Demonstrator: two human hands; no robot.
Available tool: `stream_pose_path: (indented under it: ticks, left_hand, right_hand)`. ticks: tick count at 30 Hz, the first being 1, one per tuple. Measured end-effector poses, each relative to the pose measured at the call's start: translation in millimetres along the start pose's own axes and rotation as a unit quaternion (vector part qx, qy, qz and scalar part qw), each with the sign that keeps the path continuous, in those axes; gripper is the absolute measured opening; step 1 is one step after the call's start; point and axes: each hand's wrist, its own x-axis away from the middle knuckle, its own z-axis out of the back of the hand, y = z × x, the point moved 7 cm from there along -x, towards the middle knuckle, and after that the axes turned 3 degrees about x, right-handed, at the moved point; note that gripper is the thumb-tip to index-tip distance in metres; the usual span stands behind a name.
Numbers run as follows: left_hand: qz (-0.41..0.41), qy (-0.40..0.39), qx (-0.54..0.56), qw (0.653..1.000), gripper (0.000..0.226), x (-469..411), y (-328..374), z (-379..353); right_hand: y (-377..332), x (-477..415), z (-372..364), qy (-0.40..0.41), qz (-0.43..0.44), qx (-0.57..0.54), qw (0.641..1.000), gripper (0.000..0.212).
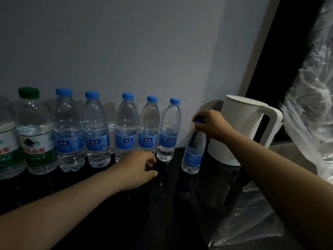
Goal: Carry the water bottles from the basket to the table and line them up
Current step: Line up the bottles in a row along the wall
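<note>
Several blue-capped water bottles (97, 130) stand in a row against the wall on the dark glossy table (162, 204), with green-capped bottles (36, 134) at the left end. My right hand (210, 123) grips the cap of one more blue-label bottle (193, 152), which stands slightly tilted on the table right of the row, beside the kettle. My left hand (140, 168) hovers low in front of the row near the last two bottles, fingers loosely curled and holding nothing. No basket is in view.
A white electric kettle (243, 130) stands just right of the held bottle, close to my right wrist. Crumpled clear plastic wrap (310, 105) fills the right edge and lies over the table's right side. A plain wall backs the row.
</note>
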Motion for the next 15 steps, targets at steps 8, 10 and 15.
stream_pose_path:
  ticks: [8,10,15]
  left_hand:
    - [-0.002,0.005,-0.001,1.0,0.042,-11.9,-15.6,-7.1]
    - [-0.002,0.006,-0.002,1.0,0.042,-13.0,-16.7,-8.3]
    - [-0.001,0.008,-0.002,1.0,0.042,-13.9,-16.4,-9.3]
  right_hand:
    - [1.2,-6.4,-8.6,0.053,0.033,-0.065,0.996,0.032]
    - [5.0,-6.6,-8.7,0.061,0.024,-0.064,0.996,0.036]
    - [11.4,-10.2,-8.9,0.087,-0.019,-0.047,0.995,0.038]
